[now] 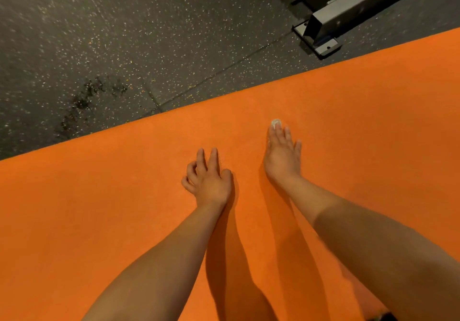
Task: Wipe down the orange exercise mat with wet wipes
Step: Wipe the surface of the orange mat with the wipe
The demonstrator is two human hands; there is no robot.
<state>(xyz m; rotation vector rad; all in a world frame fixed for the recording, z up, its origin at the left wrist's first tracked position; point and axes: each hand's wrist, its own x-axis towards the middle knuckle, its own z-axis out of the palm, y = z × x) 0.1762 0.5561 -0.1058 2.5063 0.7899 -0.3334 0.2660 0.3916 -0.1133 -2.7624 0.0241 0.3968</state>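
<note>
The orange exercise mat fills the lower part of the view, its far edge running diagonally from lower left to upper right. My right hand lies flat on the mat with straight fingers. It presses a small crumpled white wet wipe, of which only a bit shows past the fingertips. My left hand rests on the mat to the left, fingers spread and partly bent, holding nothing.
Dark speckled rubber floor lies beyond the mat, with a wet-looking dark patch near the mat's edge. A grey metal equipment base with a bolted foot plate stands at the upper right, close to the mat.
</note>
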